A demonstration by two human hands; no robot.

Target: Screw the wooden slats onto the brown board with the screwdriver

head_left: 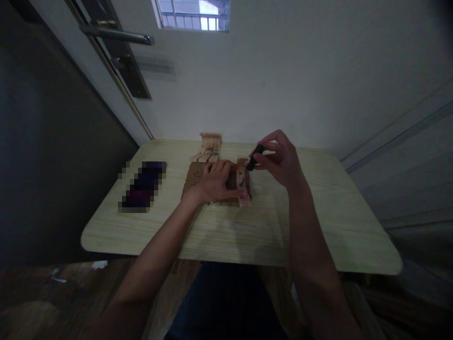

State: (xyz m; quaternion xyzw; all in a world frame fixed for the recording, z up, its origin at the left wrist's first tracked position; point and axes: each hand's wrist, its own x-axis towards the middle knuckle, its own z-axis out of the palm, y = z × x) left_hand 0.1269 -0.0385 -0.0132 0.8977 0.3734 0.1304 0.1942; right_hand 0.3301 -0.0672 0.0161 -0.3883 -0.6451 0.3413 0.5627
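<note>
My right hand (281, 158) is closed around the black handle of a screwdriver (255, 157). The thin shaft slants down to the left, and its tip meets a pale wooden strip (241, 174) with holes. This strip lies across the right end of a brown board (194, 175) with small holes in its left part. Over the middle of the board rests my left hand (215, 182), its thumb and fingers spread and steadying the strip. The thumb presses near the strip's front end. Part of the board is hidden under this hand.
Behind the board lie several pale wooden pieces (211, 141) with small metal screws (212, 152) on them. A blurred dark object (144, 186) is at the left of the pale wooden table (329, 203). A white door with a metal handle (116, 35) rises behind the table.
</note>
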